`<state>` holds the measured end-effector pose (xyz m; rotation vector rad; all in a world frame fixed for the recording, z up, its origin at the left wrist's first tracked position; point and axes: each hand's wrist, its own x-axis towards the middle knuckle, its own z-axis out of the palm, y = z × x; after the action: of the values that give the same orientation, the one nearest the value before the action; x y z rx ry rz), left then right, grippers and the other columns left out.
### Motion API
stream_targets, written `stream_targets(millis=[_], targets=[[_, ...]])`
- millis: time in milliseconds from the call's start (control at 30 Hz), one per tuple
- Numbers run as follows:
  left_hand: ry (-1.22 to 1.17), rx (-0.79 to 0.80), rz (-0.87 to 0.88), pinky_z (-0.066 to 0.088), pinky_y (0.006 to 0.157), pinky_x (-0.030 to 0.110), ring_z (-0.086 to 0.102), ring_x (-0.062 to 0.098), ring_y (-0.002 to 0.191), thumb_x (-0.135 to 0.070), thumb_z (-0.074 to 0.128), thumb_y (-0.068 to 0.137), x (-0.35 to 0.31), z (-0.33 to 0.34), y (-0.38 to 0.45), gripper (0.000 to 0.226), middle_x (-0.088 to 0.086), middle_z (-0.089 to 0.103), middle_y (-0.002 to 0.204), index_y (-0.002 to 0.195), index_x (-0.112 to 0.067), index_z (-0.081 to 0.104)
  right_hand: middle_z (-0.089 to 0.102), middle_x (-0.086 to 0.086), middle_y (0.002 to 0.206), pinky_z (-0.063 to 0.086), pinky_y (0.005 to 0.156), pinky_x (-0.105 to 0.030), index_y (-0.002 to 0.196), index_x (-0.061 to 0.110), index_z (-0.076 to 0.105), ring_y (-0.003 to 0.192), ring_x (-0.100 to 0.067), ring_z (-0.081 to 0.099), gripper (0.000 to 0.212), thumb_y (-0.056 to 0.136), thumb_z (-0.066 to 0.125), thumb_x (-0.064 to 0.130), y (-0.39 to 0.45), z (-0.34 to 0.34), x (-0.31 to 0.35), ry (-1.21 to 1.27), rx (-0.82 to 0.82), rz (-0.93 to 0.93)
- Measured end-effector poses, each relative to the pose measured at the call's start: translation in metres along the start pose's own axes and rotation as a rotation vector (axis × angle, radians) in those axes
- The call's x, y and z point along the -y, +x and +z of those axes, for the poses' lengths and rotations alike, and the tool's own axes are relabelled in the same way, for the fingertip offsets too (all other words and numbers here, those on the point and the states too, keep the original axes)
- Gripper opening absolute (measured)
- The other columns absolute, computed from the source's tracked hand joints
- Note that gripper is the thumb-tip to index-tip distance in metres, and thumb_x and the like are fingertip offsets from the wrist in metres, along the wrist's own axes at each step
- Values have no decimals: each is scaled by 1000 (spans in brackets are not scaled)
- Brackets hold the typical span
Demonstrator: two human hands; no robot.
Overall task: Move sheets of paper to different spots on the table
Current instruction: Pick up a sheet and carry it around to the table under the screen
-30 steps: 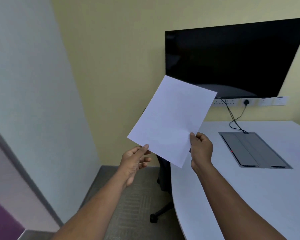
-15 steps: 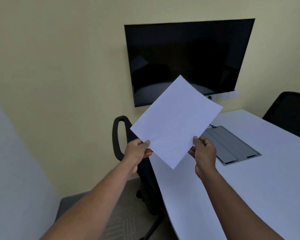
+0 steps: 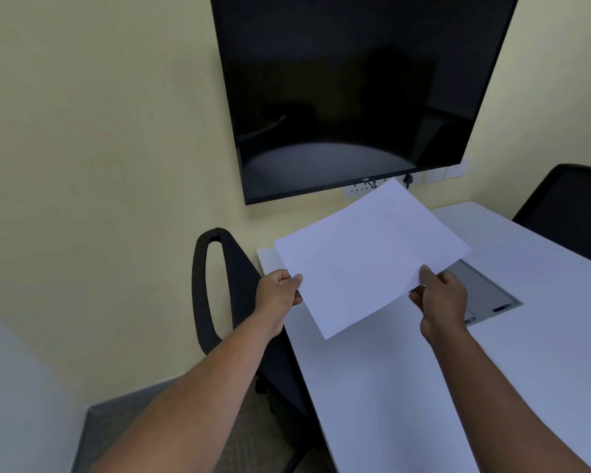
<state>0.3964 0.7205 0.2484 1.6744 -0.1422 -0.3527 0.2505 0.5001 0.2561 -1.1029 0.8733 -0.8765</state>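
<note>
Left hand (image 3: 277,291): I pinch the left edge of the plain white rectangular sheet of paper (image 3: 369,257), thumb on top and my other fingers curled underneath.
Right hand (image 3: 440,300): I pinch the sheet's right edge the same way, thumb lying on the upper face.
Sheet: it hangs in the air between my hands, turned corner-forward and tilted, above the near-left end of the white desk (image 3: 423,387); it does not appear to touch the surface.
Under the sheet: the grey metal cable hatch (image 3: 485,295) set into the desk is partly covered from my view.
Around: a black office chair (image 3: 226,288) stands just beside the desk's left edge, and a dark wall-mounted screen (image 3: 352,90) hangs above.
Step, as I judge it: carrying the sheet to a spot, not yet laid down.
Risk: so near the rim, a careless release could let it slide off toward the chair; uneven pulling may crease it.
</note>
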Motion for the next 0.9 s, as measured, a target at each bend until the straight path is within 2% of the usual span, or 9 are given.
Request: stream_targets(millis=[100,200,267,367,500,733,900], targets=[[19,-61,-26,53,71,30,54,15,58,-20,65,92,15,17,31,17,8,54,70,78,-13,58,50,-1,62,54,63,-30,61,15,49,59,-16,49,37,92,67,22,30,9,-24,-24,-10,39],[56,-97,-75,51,67,29,52,17,60,-18,62,95,36,31,64,17,9,53,67,78,-12,60,48,-5,63,54,63,-31,61,13,45,59,-17,50,38,93,67,18,61,14,-55,-49,-24,77],[82,-113,-120,50,67,30,50,18,61,-16,59,96,51,42,84,19,9,49,68,78,-13,58,49,-7,64,55,64,-32,62,12,45,61,-19,52,38,93,67,18,83,16,-75,-85,-30,96],[120,-150,-193,50,68,31,50,18,62,-15,58,96,76,54,107,19,11,53,69,77,-11,61,48,-7,63,56,65,-31,63,11,43,62,-19,52,39,93,66,19,109,18,-108,-127,-25,134],[136,-209,-284,57,73,36,56,20,63,-13,61,94,108,66,131,22,10,65,72,81,4,69,48,-7,61,55,62,-29,62,9,42,60,-19,52,41,94,65,18,132,21,-144,-193,-28,166],[187,-305,-376,61,79,40,68,26,72,-14,68,90,152,78,172,15,10,74,80,79,-7,74,52,-8,66,52,63,-33,62,14,39,74,-22,67,43,96,63,21,157,22,-197,-301,-18,250],[336,-284,-428,59,78,47,59,24,64,-14,66,90,184,82,179,22,9,60,70,69,-18,61,55,-9,71,55,69,-38,66,13,41,77,-24,71,37,94,65,21,157,13,-220,-377,-18,324]])
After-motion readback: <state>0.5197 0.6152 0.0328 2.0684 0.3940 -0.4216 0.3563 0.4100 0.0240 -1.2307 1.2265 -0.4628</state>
